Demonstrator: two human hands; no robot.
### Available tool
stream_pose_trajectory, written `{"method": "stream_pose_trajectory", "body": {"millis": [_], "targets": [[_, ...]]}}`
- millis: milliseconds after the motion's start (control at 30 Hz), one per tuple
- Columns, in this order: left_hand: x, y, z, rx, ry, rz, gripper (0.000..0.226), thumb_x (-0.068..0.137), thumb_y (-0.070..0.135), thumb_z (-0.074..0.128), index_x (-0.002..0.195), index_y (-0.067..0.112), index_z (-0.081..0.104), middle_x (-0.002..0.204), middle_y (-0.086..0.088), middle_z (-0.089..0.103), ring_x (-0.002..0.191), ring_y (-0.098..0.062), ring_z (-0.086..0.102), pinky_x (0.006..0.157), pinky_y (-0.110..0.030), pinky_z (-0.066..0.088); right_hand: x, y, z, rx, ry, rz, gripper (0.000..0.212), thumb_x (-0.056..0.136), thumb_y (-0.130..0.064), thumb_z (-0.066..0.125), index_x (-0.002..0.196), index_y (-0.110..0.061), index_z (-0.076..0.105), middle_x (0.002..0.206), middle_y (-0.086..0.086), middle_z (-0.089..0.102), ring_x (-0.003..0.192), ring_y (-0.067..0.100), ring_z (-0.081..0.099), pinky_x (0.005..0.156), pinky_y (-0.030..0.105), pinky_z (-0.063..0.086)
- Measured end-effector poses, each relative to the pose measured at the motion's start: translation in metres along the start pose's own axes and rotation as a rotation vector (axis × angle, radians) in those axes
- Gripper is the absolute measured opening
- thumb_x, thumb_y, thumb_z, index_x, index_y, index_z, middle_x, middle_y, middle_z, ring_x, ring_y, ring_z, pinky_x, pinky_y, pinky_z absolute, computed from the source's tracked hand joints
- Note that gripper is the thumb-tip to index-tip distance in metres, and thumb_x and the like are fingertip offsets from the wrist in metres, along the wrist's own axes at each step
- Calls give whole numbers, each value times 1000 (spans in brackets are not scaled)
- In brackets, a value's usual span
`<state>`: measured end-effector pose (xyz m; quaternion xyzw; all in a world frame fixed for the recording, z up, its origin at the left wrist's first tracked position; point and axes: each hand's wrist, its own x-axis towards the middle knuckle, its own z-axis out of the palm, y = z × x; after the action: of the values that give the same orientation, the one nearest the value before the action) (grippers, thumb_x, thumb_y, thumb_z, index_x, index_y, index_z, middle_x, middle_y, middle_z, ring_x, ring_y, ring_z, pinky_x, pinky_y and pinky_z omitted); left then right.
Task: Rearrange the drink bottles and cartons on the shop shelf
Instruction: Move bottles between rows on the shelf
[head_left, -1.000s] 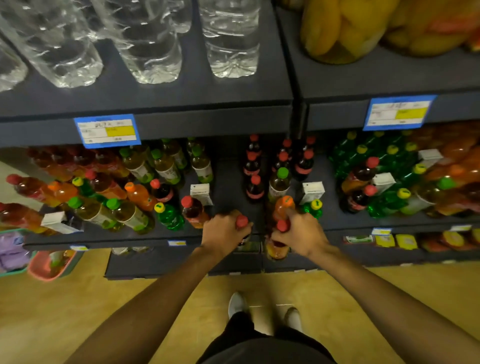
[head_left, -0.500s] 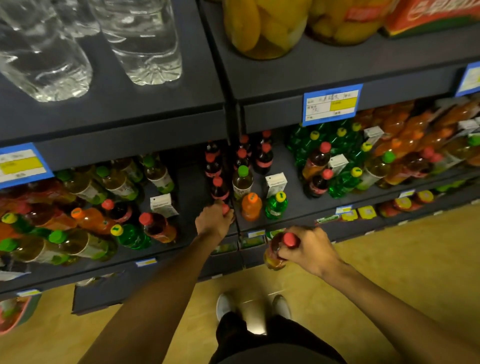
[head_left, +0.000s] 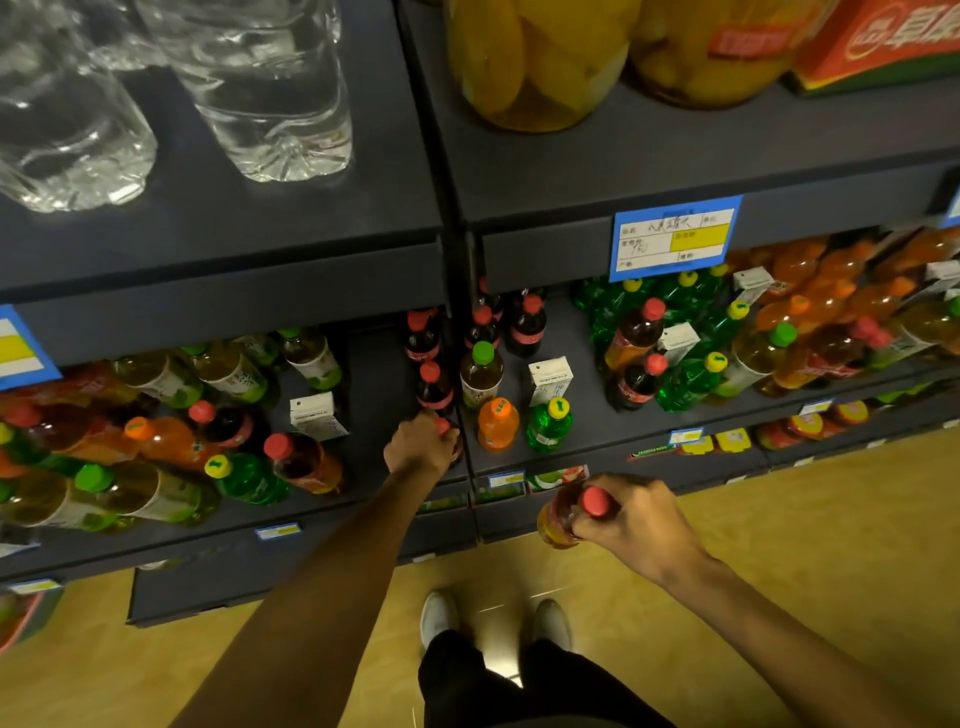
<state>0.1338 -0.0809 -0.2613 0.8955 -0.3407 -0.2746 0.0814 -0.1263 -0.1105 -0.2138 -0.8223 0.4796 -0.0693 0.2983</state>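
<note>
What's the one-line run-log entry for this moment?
left hand: grips red-capped dark bottle at shelf front | right hand: holds red-capped amber bottle off shelf, over floor | phase: rearranging

The price tag (head_left: 675, 238) on the shelf edge (head_left: 545, 254) carried handwriting too blurred to read. The red box (head_left: 878, 36) showed white characters, also unreadable.

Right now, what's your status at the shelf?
Left hand grips dark red-capped cola bottle on shelf. Right hand holds amber red-capped tea bottle off shelf. Nothing blocking.
</note>
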Motion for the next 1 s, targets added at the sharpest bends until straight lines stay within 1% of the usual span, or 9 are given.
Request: {"method": "stream_pose_trajectory", "body": {"millis": [100, 233, 400, 533, 667, 733, 833, 933, 1000], "targets": [[2, -2, -3, -53, -60, -33, 41, 87, 43, 61, 119, 17, 56, 117, -12, 62, 109, -33, 59, 85, -39, 48, 5, 1, 0, 22, -2, -35, 47, 61, -59, 56, 89, -24, 70, 80, -3, 71, 73, 16, 65, 66, 30, 54], [-8, -11, -9, -95, -59, -38, 52, 85, 38, 64, 131, 21, 47, 120, -13, 61, 111, -34, 58, 87, -42, 48, 11, -5, -2, 67, 7, -131, 44, 61, -57, 56, 86, -23, 70, 78, -2, 71, 72, 19, 65, 65, 31, 53], [-42, -29, -16, -184, 3, -73, 51, 88, 46, 57, 132, 21, 48, 120, -13, 62, 111, -35, 59, 91, -42, 51, 21, -19, -6, 186, 33, -261, 26, 69, -37, 75, 83, -16, 70, 74, 3, 68, 69, 20, 63, 62, 37, 51], [-80, -49, -16, -257, 106, -80, 40, 88, 37, 59, 125, 22, 55, 116, -12, 65, 109, -35, 60, 87, -41, 51, 24, -44, -10, 287, 81, -349, 18, 73, -29, 80, 73, -15, 68, 62, -4, 61, 59, 15, 57, 56, 31, 44], [-125, -65, -17, -343, 208, -117, 30, 89, 30, 56, 117, 22, 59, 108, -13, 67, 102, -35, 61, 82, -38, 51, 24, -78, -14, 420, 52, -454, 15, 76, -24, 78, 73, -12, 70, 65, 0, 68, 63, 16, 62, 59, 36, 50], [-145, -76, -17, -367, 242, -114, 25, 89, 31, 54, 113, 24, 59, 100, -11, 68, 97, -33, 62, 81, -41, 52, 23, -97, -13, 452, 12, -486, 14, 78, -26, 76, 72, -16, 70, 65, -3, 67, 64, 14, 63, 60, 37, 51], [-171, -94, -21, -393, 296, -121, 22, 91, 27, 53, 111, 22, 60, 99, -5, 69, 93, -28, 62, 79, -41, 52, 18, -126, -5, 460, -32, -529, 23, 79, -32, 74, 71, -12, 70, 64, 1, 67, 64, 16, 63, 59, 35, 51], [-188, -114, -28, -433, 344, -127, 18, 92, 24, 49, 106, 22, 59, 91, -1, 69, 84, -24, 63, 76, -42, 53, 12, -154, 4, 483, -67, -513, 23, 78, -36, 74, 67, -17, 67, 61, -6, 63, 59, 10, 59, 56, 27, 47], [-196, -129, -33, -441, 381, -126, 18, 93, 21, 48, 106, 20, 60, 87, -3, 68, 80, -24, 63, 72, -42, 53, 7, -173, 12, 508, -90, -481, 23, 77, -35, 75, 64, -18, 65, 57, -8, 62, 54, 8, 58, 53, 26, 47]]}}
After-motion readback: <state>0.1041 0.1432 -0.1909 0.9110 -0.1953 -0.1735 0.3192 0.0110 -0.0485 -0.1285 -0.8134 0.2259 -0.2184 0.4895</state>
